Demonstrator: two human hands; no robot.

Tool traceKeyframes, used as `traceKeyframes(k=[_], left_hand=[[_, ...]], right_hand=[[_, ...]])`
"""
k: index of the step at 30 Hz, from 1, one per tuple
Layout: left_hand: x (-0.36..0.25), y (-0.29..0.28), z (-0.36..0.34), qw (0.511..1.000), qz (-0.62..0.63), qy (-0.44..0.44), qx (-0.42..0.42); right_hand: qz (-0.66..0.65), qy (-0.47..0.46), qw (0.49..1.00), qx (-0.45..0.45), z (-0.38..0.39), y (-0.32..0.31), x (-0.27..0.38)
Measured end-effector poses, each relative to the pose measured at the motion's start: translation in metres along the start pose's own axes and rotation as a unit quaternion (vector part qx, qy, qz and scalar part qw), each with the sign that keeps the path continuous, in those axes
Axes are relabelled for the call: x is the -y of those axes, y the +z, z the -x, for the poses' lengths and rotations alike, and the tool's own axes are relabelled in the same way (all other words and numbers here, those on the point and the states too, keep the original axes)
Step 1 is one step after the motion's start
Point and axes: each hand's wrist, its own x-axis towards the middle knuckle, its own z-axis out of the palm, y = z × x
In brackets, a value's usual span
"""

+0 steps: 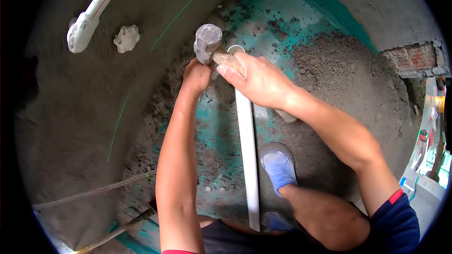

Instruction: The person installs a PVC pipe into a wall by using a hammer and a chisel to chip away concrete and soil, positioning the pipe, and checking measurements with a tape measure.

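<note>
1. A hammer (207,37) with a mortar-smeared grey metal head and a pale wooden handle is raised above the floor, its head toward the left.
2. The bare right grip (259,81) is closed around the hammer's handle just behind the head, the thumb lying along the wood; the handle's butt end shows below the wrist.
3. The bare left grip (197,76) is just beyond the hammer head, which hides its fingers; whether it is open or closed on something, I cannot tell.
4. A long, straight white pipe (246,150) passes beneath the right grip and runs down between the feet.
5. The green-coated floor (219,129) is strewn with grey crumbs; a heap of grey-brown rubble (329,70) lies to the right, near a blue shoe (278,167).
6. On the left rises a rough grey plastered wall (80,127), crossed by thin green light lines (117,124); a bent white pipe with a red stripe (104,1) is at the upper left.
7. A patch of exposed red brick (411,59) shows at the far right.
</note>
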Motion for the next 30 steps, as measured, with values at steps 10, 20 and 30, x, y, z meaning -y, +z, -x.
traceKeyframes(k=[10,20,30], left_hand=[[-0.014,-0.023,0.018,0.987,0.149,-0.051,-0.043],[-0.017,-0.002,0.006,0.994,0.063,-0.084,-0.014],[-0.020,0.010,0.007,0.998,0.022,0.035,0.044]], right_hand=[[-0.158,0.045,0.986,0.010,0.032,-0.018,-0.022],[-0.186,-0.032,0.982,-0.024,0.039,-0.036,0.013],[0.024,-0.035,0.999,-0.024,-0.001,-0.012,-0.010]])
